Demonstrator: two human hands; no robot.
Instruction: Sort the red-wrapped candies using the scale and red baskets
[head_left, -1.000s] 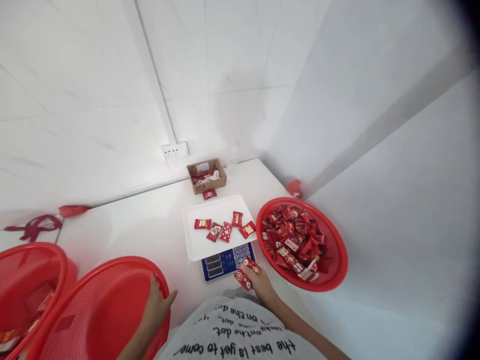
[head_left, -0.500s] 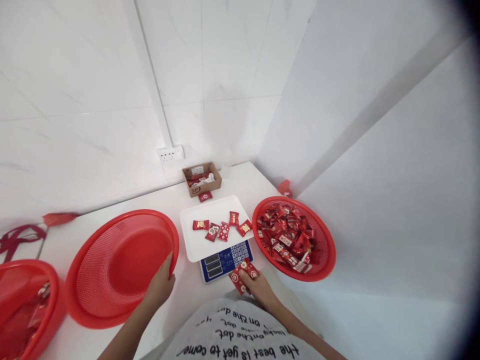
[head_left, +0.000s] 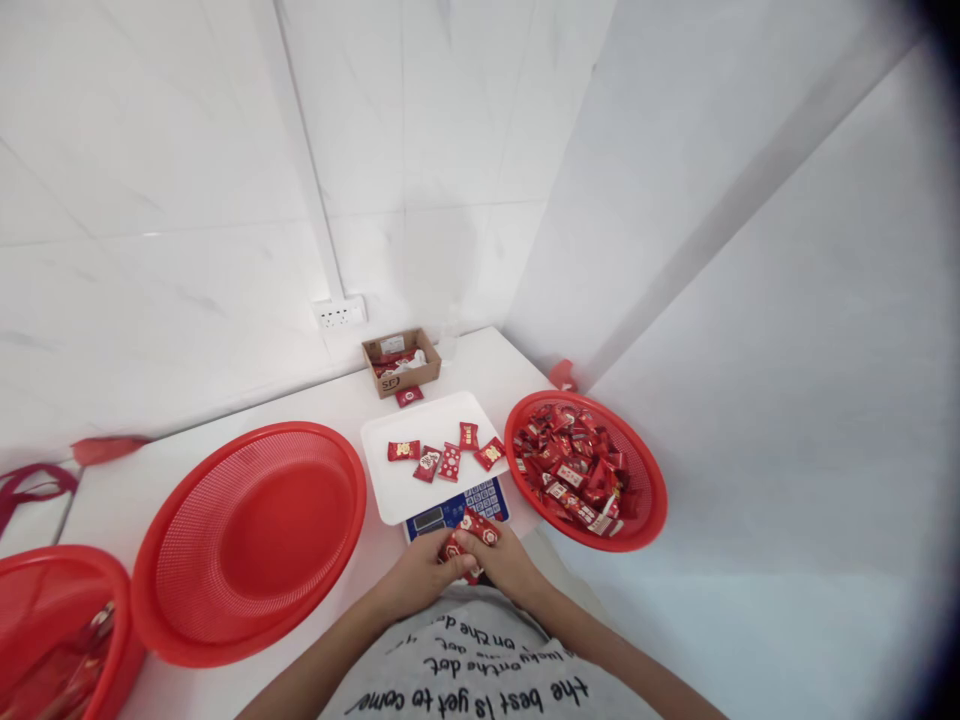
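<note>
My left hand [head_left: 420,577] and my right hand [head_left: 504,560] meet in front of my chest, both closed on a small bunch of red candy packets [head_left: 471,532] just below the blue keypad of the scale [head_left: 459,506]. The scale's white tray [head_left: 405,480] carries several red candy packets [head_left: 448,460] in a loose row. To the right, a red mesh basket [head_left: 645,505] is filled with many more packets. An empty red mesh basket [head_left: 251,535] lies to the left of the scale.
A third red basket [head_left: 52,620] with some packets sits at the lower left edge. A small cardboard box [head_left: 401,362] stands at the back by the wall socket [head_left: 339,312], with one packet in front of it. Red ribbon scraps [head_left: 97,448] lie at far left. White walls close the corner.
My left hand let go of the empty basket's rim after sliding it up beside the scale, then came across to join my right hand on the packets.
</note>
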